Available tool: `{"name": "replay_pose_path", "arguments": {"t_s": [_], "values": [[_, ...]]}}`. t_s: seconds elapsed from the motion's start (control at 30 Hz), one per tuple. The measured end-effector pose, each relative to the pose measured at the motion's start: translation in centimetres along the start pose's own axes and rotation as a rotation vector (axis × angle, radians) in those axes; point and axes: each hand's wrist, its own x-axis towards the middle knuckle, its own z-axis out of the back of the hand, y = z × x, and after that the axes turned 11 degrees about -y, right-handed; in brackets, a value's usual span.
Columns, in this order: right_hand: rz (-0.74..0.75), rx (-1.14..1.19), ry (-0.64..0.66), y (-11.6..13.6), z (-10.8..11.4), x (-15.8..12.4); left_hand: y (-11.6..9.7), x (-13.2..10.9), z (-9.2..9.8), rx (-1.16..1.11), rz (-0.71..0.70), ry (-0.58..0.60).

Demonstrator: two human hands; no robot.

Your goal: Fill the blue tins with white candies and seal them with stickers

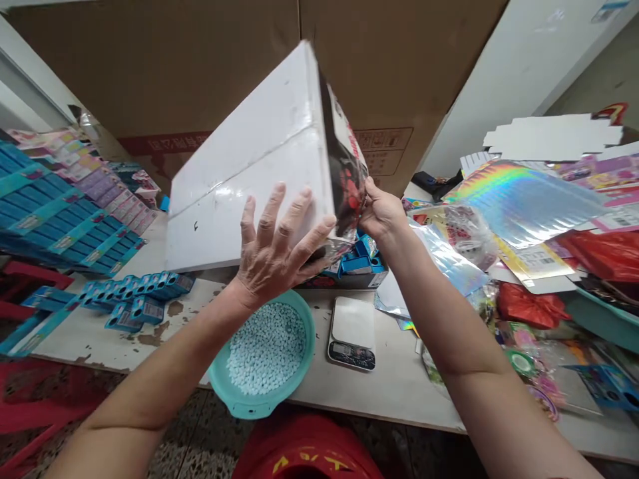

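A large white carton (244, 159) is tilted above the table, its plain taped face towards me and a dark printed side on the right. My left hand (282, 243) lies flat against the white face near its lower right corner, fingers spread. At the printed side's lower edge, my right hand (382, 209) grips the carton with its fingers curled, partly hidden. Beneath the carton, small blue boxes (362, 256) fill a low dark box (367, 281). Closer to me are a teal basin (304, 362) of pale blue pellets (267, 349) and a white digital scale (353, 326).
Stacked blue packs (64, 213) stand on the left, with loose small boxes (147, 309) before them. Shiny foil sheets (529, 199), red bags (529, 303) and packaging crowd the right. A big brown carton (214, 73) blocks the back. A red stool (304, 446) stands below the table edge.
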Motion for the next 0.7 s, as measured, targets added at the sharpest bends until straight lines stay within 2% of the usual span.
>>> {"name": "replay_pose_path", "arguments": {"t_s": [0.07, 0.17, 0.3, 0.47, 0.53, 0.63, 0.67, 0.7], "values": [[-0.015, 0.014, -0.018, -0.9, -1.8, -0.5, 1.5, 0.7, 0.9, -0.014, -0.017, -0.024], [0.066, -0.030, -0.059, -2.7, -5.1, -0.6, 4.0, 0.8, 1.9, 0.015, 0.021, -0.085], [0.225, -0.120, 0.019, -5.2, -10.0, -0.6, 6.3, -0.4, 4.0, 0.058, 0.156, -0.154], [0.291, -0.049, 0.203, -7.3, -15.3, -3.6, 6.5, -2.2, 8.5, 0.176, 0.256, -0.209], [0.287, 0.016, 0.276, -7.4, -17.1, -4.9, 6.4, -2.3, 10.2, 0.240, 0.323, -0.182], [0.270, 0.122, 0.314, -6.5, -20.1, -5.6, 6.3, -1.8, 12.7, 0.332, 0.431, -0.134], [0.239, 0.126, 0.388, -6.1, -21.3, -5.7, 6.1, -1.5, 13.6, 0.361, 0.457, -0.133], [0.177, 0.093, 0.515, -5.6, -22.6, -5.7, 6.0, -1.3, 14.6, 0.390, 0.474, -0.139]]}}
